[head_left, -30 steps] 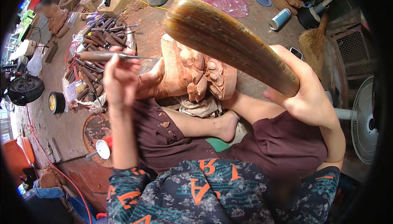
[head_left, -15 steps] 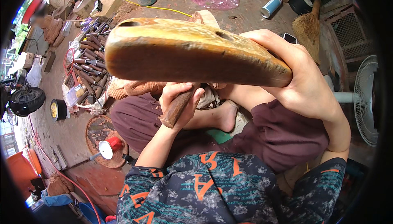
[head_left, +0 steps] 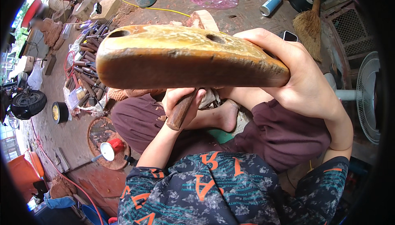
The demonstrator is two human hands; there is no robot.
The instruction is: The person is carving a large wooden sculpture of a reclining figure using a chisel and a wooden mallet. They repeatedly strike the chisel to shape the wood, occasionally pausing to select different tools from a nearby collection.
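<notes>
My right hand point(head_left: 304, 75) grips one end of a thick, worn yellow-brown wooden mallet point(head_left: 189, 66) with dark hollows in its upper side. The block spans the middle of the view, close to the camera. Below it, my left hand point(head_left: 169, 101) is closed around the brown wooden handle of a chisel point(head_left: 181, 112), tilted with its butt toward me. The chisel's blade and tip are hidden behind the mallet. Part of a reddish carved wood piece point(head_left: 140, 93) shows past the mallet's lower edge, above my crossed legs. Whether mallet and handle touch, I cannot tell.
Many wooden-handled tools point(head_left: 88, 71) lie heaped at the left. Nearer are a round woven tray point(head_left: 92, 143) and a red-and-white cup-shaped thing point(head_left: 111, 149). A standing fan point(head_left: 367, 97) is at the right, beyond it a straw broom point(head_left: 308, 30). A spray can point(head_left: 271, 5) lies far off.
The mallet has shifted slightly left and toward me in my right hand. The chisel handle's butt has moved a little to the right; my left hand keeps its hold.
</notes>
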